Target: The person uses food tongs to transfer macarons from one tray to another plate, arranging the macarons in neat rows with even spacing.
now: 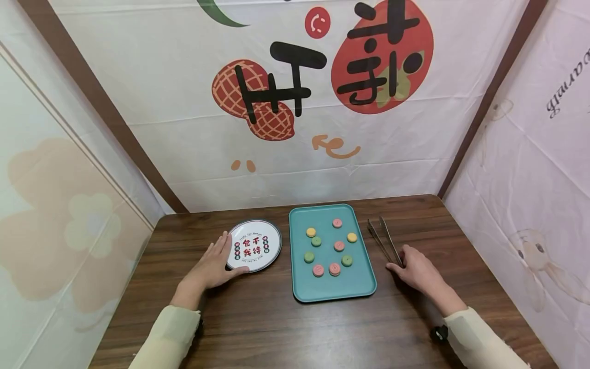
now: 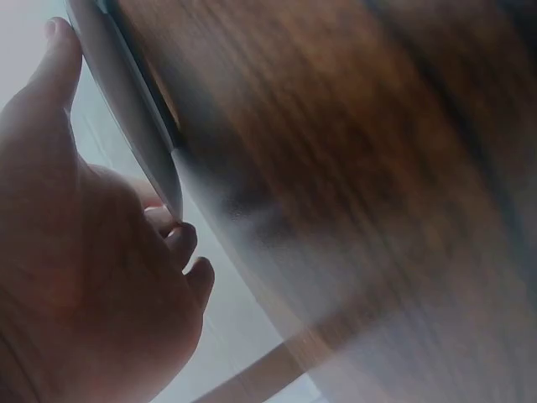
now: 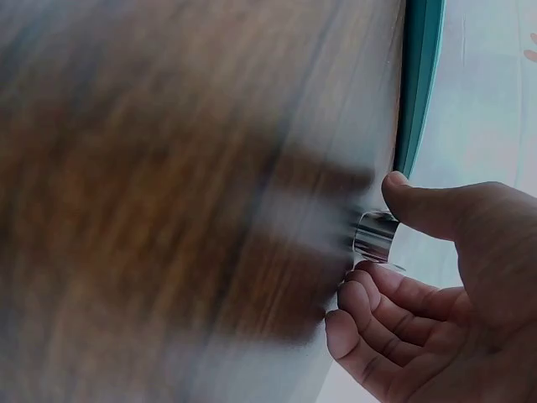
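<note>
Here we are at the wooden worktop (image 1: 258,318), with the right grip (image 1: 415,267) pinching the steel tongs (image 1: 391,242) between thumb and fingers near their joined end, just right of the teal tray (image 1: 329,293); and the left grip (image 1: 215,261) is spread along the white plate (image 1: 255,246), fingers on its left side, thumb reaching along the near edge! This looks like steadying the plate and readying the tongs. The smart play is keeping the thumb and fingers square on both tong arms, squeezing lightly and evenly; too hard, and those smooth little discs could skid or crack. The left thumb does better out on the rim than over the eating surface. Now the materials: slim, shiny metal, the arms standing apart in a narrow V, tips pointing away from the person. Nine round macarons (image 1: 339,246), pink, yellow and green, sit scattered on the tray, thick and matt-looking. The tray is a rounded rectangle with a raised lip; the plate is round, glossy, dark-rimmed and printed in red. Beneath it all, dark streaky grain catches a soft sheen.
</note>
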Tool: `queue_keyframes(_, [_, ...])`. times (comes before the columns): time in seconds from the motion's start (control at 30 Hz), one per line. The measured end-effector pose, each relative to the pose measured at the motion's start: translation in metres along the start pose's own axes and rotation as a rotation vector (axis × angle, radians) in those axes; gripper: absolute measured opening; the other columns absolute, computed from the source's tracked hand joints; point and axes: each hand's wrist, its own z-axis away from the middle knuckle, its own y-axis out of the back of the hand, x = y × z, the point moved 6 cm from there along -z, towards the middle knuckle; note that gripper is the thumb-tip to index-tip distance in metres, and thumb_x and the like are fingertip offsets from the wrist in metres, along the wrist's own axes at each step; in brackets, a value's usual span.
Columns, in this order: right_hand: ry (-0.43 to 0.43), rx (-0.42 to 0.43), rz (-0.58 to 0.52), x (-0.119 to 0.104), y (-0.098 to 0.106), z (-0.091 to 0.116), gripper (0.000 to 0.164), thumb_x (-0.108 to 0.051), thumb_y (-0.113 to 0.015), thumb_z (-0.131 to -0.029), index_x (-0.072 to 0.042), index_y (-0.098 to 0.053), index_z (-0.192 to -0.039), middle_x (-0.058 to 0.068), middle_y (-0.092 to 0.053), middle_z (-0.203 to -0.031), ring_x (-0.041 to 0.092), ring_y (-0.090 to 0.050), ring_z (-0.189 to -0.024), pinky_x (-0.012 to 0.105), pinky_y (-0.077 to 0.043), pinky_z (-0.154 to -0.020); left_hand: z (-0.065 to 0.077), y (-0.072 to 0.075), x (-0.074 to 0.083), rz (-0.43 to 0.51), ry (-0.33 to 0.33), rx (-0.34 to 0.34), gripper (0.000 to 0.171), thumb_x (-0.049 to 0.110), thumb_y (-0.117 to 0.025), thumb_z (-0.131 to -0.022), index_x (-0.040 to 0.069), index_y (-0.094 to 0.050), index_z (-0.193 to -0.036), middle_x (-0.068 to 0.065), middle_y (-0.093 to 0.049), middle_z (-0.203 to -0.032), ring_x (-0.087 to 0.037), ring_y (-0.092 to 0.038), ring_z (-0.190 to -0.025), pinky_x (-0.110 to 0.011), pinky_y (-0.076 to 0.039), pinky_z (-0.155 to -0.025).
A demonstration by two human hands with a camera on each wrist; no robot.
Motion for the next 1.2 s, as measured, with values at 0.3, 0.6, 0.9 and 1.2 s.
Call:
queue_keyframes(0.3, [0.018,0.013,-0.019,-0.001,0.001,0.0,0.036,-0.026,-0.081,-0.098,0.004,-0.061,-0.106,0.007,-0.057,-0.079,0.02,-0.052,-0.068,0.037,-0.045,-0.059,-0.001,-0.002,-0.002,-0.002,0.011,-0.016,0.127,0.078,-0.063,-0.094,-0.012,-0.01,-0.167,-0.032,-0.005,-0.176,-0.047,-0.01,-0.163,-0.061,-0.013,-0.133])
queue_keyframes(0.6, [0.006,0.027,-0.011,0.004,-0.001,0.0,0.031,-0.021,-0.08,-0.098,0.002,-0.06,-0.102,0.007,-0.058,-0.078,0.021,-0.053,-0.067,0.038,-0.047,-0.059,0.001,-0.004,-0.002,0.002,-0.009,-0.027,0.127,0.077,-0.065,-0.093,-0.011,-0.011,-0.167,-0.031,-0.006,-0.176,-0.046,-0.011,-0.164,-0.061,-0.015,-0.132])
queue_keyframes(0.9, [0.008,0.072,-0.008,0.003,0.005,-0.002,0.026,-0.016,-0.078,-0.097,0.002,-0.059,-0.096,0.009,-0.059,-0.08,0.022,-0.054,-0.069,0.04,-0.048,-0.059,0.0,-0.002,-0.001,0.001,-0.007,-0.021,0.125,0.078,-0.062,-0.095,-0.011,-0.01,-0.167,-0.03,-0.004,-0.176,-0.046,-0.01,-0.164,-0.061,-0.012,-0.133])
queue_keyframes(1.2, [-0.019,0.092,-0.048,0.004,0.014,-0.005,0.03,-0.016,-0.072,-0.099,0.007,-0.056,-0.109,0.012,-0.061,-0.077,0.024,-0.054,-0.064,0.039,-0.046,-0.057,0.002,-0.002,0.002,-0.01,-0.008,-0.007,0.125,0.077,-0.061,-0.095,-0.011,-0.01,-0.167,-0.03,-0.006,-0.176,-0.046,-0.011,-0.164,-0.06,-0.012,-0.133])
